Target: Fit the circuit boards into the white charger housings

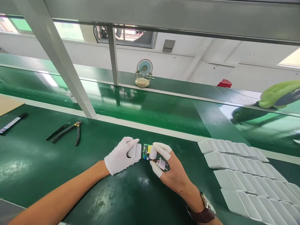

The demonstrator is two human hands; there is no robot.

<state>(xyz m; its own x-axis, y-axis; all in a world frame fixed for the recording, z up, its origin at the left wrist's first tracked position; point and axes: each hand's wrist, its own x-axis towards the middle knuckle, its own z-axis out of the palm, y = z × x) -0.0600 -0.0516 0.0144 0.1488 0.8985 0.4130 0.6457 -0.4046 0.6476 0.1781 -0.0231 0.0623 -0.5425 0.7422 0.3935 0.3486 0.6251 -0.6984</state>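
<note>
My left hand (122,157), in a white glove, is closed around a white plastic housing (136,152) whose open end faces right. Close by on the right, my right hand (167,162) wears white finger cots and pinches a small green circuit board (145,151) carrying a yellow component. A white plug piece (161,163) with prongs hangs by thin wires under the fingers of that hand. A narrow gap separates the board's left edge from the housing's mouth. Both hands are above the green work surface.
Rows of white housings (246,175) stand at the right. Black-handled cutters (78,132), tweezers (58,130) and a marker (12,123) lie at the left. A slanted metal post (63,62) rises left of centre. Beyond the green conveyor belt (150,111) stand a small fan (144,72) and a green fan (278,95).
</note>
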